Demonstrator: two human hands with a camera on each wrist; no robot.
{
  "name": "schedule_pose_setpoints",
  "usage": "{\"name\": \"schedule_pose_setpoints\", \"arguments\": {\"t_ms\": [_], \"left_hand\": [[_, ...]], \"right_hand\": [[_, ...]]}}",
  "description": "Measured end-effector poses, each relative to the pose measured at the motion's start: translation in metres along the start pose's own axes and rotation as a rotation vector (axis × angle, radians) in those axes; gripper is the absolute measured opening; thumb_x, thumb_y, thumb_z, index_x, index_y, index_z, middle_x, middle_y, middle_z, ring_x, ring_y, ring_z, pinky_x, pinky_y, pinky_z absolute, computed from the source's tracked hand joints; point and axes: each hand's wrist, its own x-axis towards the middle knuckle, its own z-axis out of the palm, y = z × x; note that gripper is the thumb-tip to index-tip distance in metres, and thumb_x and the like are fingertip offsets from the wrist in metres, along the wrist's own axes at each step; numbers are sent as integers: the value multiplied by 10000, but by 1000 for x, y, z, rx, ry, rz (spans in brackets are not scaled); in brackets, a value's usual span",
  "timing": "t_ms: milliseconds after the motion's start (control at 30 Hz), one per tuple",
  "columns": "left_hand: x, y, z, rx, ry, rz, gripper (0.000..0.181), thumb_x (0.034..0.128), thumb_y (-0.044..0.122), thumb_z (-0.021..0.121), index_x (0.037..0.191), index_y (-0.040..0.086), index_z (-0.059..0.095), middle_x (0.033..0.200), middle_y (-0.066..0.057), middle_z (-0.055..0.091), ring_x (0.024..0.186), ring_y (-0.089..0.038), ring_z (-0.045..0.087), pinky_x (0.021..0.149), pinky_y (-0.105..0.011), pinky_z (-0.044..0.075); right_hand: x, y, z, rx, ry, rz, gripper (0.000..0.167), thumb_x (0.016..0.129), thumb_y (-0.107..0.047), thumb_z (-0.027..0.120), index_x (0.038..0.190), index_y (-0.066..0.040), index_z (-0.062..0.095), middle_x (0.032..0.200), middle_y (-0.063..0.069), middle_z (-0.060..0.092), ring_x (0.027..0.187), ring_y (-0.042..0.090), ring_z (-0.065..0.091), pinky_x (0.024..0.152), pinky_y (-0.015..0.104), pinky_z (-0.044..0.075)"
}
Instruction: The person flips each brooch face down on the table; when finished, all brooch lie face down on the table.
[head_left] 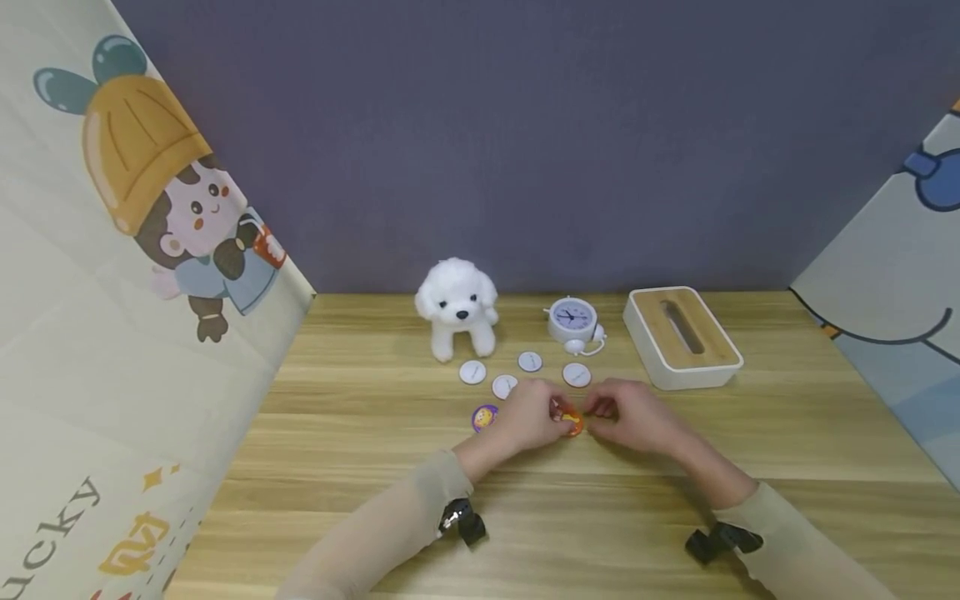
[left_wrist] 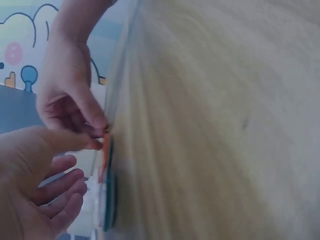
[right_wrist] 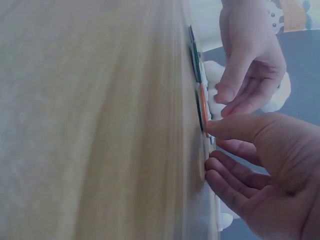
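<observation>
A round orange picture disc [head_left: 573,422] lies on the wooden table between the two hands. Over its left side is my left hand [head_left: 531,414], its fingers loosely bent and partly covering it. My right hand [head_left: 637,415] is at the disc's right edge; in the right wrist view its thumb [right_wrist: 232,127] touches or nearly touches the disc's rim. A purple picture disc [head_left: 484,417] lies left of the left hand, partly hidden by it. Farther back are several white-faced discs, among them one at the left [head_left: 472,372] and one at the right [head_left: 577,375].
Behind the discs stand a white plush dog [head_left: 456,308] and a small white alarm clock [head_left: 572,319], which lies tipped back. To the right is a white tissue box [head_left: 682,337] with a wooden lid. A dark wall [head_left: 525,150] closes off the table's back edge.
</observation>
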Motion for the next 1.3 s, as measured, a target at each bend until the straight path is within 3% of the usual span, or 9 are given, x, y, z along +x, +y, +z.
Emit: {"name": "schedule_pose_setpoints", "arguments": {"t_ms": [167,333,467,567,700,1033,1100,1167,1300], "left_hand": [[-3,0,-7,114,-16,51,263,747,316,939,934,172,823,857,57,775,783,-44,637,699,-120,497],[-6,2,-4,194,-16,87,172,783,260,920,888,165,822,820,60,771,805,-101,638,791,-212,524],[-7,2,-1,241,3,93,209,803,290,912,943,156,834,870,43,785,882,-145,681,882,-269,554],[-7,-1,0,278,16,81,301,797,352,916,1020,165,839,905,43,771,906,-140,671,865,-266,568],[-8,-3,1,339,49,90,310,792,421,913,1006,205,853,910,43,712,882,-123,639,817,-258,573],[-7,1,8,483,35,80,316,827,539,860,1015,285,860,875,59,716,864,-169,658,748,-309,537],[-7,3,7,486,35,68,312,842,553,846,1012,291,859,862,62,719,861,-171,660,729,-314,520],[-8,3,7,435,42,49,270,874,526,831,1005,293,859,866,72,747,863,-166,666,722,-309,504],[-7,2,6,203,98,9,149,945,352,803,1006,227,856,896,75,809,839,-112,722,736,-220,541]], "right_hand": [[-1,-1,1,-41,-23,2,182,820,-117,879,959,-169,775,870,-87,725,805,58,673,726,245,588],[-2,-2,3,-39,-58,-1,249,799,-111,896,1010,-165,774,921,-77,733,846,80,675,765,265,596],[-3,-2,4,-34,-67,-61,273,785,-94,905,1012,-147,763,946,-57,728,861,105,673,769,296,602],[-3,-2,6,-46,-54,-114,282,785,-90,903,1028,-131,765,959,-44,724,846,105,662,742,296,596],[-2,-3,7,-48,-33,-152,278,783,-71,901,1021,-127,768,958,-34,727,808,101,651,700,277,580],[1,-1,3,-27,-59,-159,226,793,-81,908,938,-160,753,901,-63,732,807,76,670,729,263,588],[1,-1,2,-17,-66,-164,208,813,-87,901,948,-153,756,908,-55,739,811,78,678,732,263,595],[1,1,2,1,-74,-159,183,848,-71,869,974,-142,756,920,-50,742,818,64,685,733,256,604],[0,6,1,36,-46,-136,147,919,-41,795,1025,-139,765,945,-37,775,841,26,699,745,256,619]]}}
